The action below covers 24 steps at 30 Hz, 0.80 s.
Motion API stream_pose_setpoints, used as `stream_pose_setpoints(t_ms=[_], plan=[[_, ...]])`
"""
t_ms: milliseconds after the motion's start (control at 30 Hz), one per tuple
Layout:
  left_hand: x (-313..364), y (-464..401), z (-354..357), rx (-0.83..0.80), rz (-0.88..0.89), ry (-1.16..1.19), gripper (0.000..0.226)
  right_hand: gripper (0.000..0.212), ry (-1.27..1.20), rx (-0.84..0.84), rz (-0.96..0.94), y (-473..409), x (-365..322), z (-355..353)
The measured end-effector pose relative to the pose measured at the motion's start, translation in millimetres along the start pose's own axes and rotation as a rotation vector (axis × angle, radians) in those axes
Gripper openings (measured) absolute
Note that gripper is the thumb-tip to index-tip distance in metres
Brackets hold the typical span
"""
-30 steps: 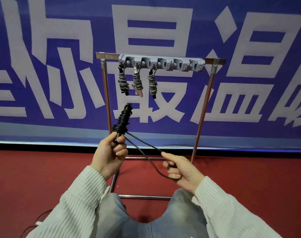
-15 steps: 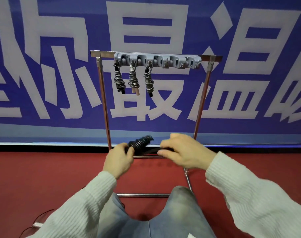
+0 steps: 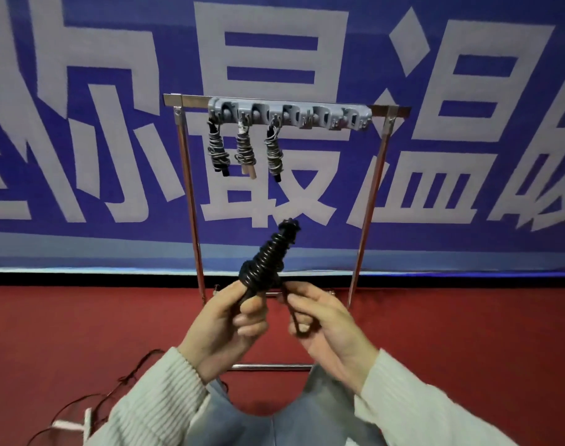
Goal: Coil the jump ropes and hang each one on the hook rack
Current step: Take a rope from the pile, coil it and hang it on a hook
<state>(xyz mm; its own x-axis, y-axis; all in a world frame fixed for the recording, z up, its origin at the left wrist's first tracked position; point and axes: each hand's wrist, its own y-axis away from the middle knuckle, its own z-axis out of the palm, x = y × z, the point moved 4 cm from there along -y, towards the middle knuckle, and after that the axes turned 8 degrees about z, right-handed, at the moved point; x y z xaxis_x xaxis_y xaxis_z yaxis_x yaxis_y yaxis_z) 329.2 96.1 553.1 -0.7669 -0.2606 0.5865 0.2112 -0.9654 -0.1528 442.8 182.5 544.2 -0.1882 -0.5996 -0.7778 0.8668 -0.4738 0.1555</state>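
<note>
A black jump rope (image 3: 268, 259) is wound tightly around its handles, tilted up and to the right. My left hand (image 3: 229, 326) grips the lower end of that bundle. My right hand (image 3: 323, 320) pinches the short loose tail of the same rope just beside it. Above and behind stands a grey hook rack (image 3: 290, 115) on a metal frame (image 3: 191, 201). Three coiled ropes hang from its leftmost hooks: one (image 3: 218, 149), a second (image 3: 245, 152) and a third (image 3: 273, 152). The hooks further right hold nothing.
The frame's base bar (image 3: 271, 367) lies on the red carpet close to my knees. A thin dark cord and a white tag (image 3: 68, 424) lie on the floor at lower left. A blue banner with large white characters covers the wall behind.
The loose rope that ran between my hands has been wound on, leaving a short tail. The bundle lay horizontal half a second ago and now tilts upward, nearer the camera.
</note>
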Motion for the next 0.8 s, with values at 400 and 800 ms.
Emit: stream_pose_setpoints(t_ms=[400,800], plan=[[-11.3,0.6,-5.9,0.514,0.640,-1.293,0.006,0.040,0.158,0.057,-0.446,14.8,-36.9,43.5],[-24.7,-0.2,-8.8,0.171,0.392,-1.547,0.036,0.035,0.197,0.408,-0.341,-7.8,-1.6,14.3]])
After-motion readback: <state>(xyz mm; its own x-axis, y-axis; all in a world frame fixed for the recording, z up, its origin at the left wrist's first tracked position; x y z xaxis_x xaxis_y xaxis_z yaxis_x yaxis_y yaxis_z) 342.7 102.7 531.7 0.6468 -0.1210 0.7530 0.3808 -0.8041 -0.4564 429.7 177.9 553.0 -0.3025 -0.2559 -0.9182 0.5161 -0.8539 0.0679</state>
